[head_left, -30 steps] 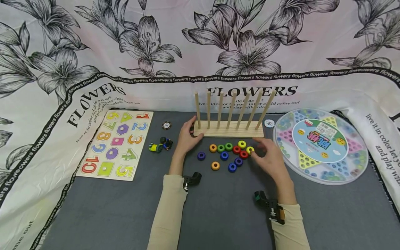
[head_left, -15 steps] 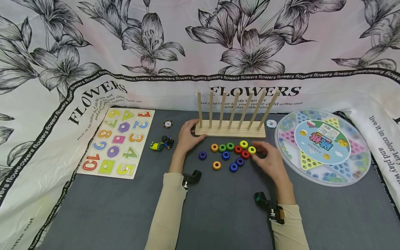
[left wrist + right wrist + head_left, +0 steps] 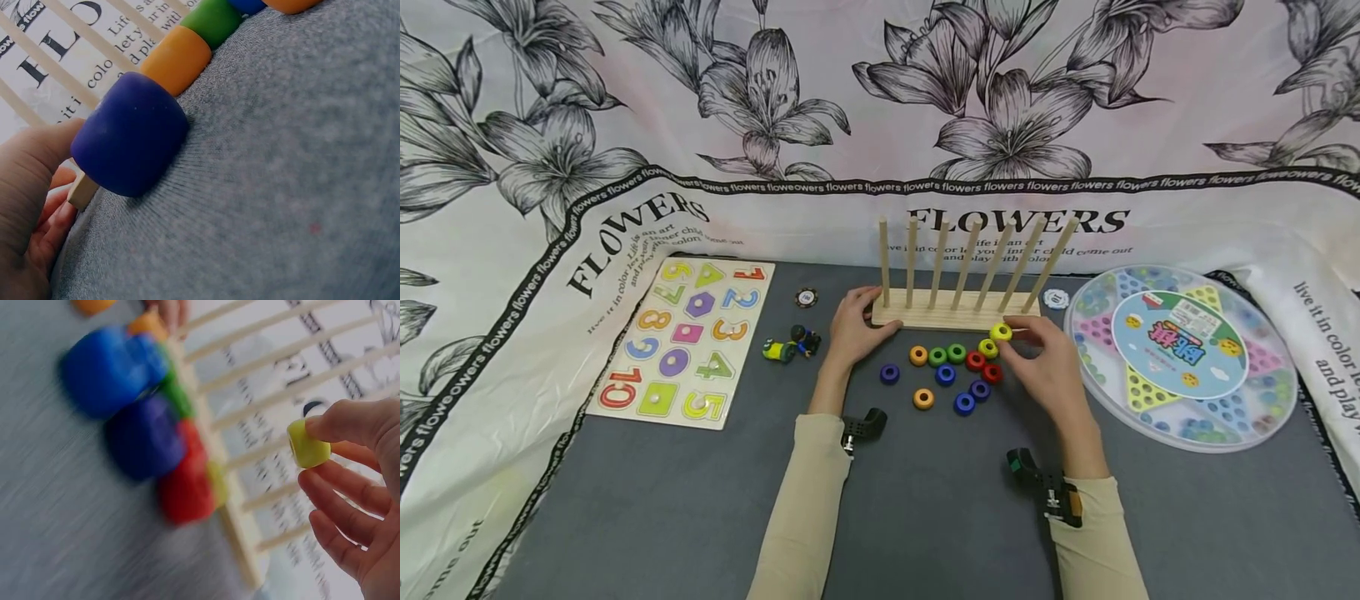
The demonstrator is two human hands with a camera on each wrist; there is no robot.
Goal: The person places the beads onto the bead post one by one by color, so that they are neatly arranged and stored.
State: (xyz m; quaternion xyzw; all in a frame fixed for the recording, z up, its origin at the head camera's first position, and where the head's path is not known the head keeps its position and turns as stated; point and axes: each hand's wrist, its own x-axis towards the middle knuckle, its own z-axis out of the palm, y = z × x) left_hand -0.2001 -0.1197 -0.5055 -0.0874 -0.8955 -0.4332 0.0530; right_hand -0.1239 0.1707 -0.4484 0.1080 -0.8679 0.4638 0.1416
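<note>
A wooden peg stand [image 3: 955,312] with several upright bare pegs stands at the back middle of the table. My left hand [image 3: 854,329] grips its left end, thumb at the front and fingers behind. Between thumb and fingers, my right hand [image 3: 1047,362] pinches a yellow ring bead [image 3: 309,444], held up off the table near the stand's right front. Another yellow ring bead [image 3: 988,348] lies just below it, beside red ring beads [image 3: 992,373]. In the left wrist view a purple ring bead [image 3: 130,134] sits close to the left thumb.
More ring beads, green [image 3: 956,354], orange [image 3: 923,399] and blue [image 3: 964,404], lie in front of the stand. At left are a number puzzle board [image 3: 681,342], a small toy figure [image 3: 792,343] and a poker chip [image 3: 806,297]. A round board-game case [image 3: 1180,358] lies at right.
My right hand has lifted the yellow ring bead off the table, up and slightly away toward the stand. My left hand keeps its hold on the stand. The head view has shifted slightly.
</note>
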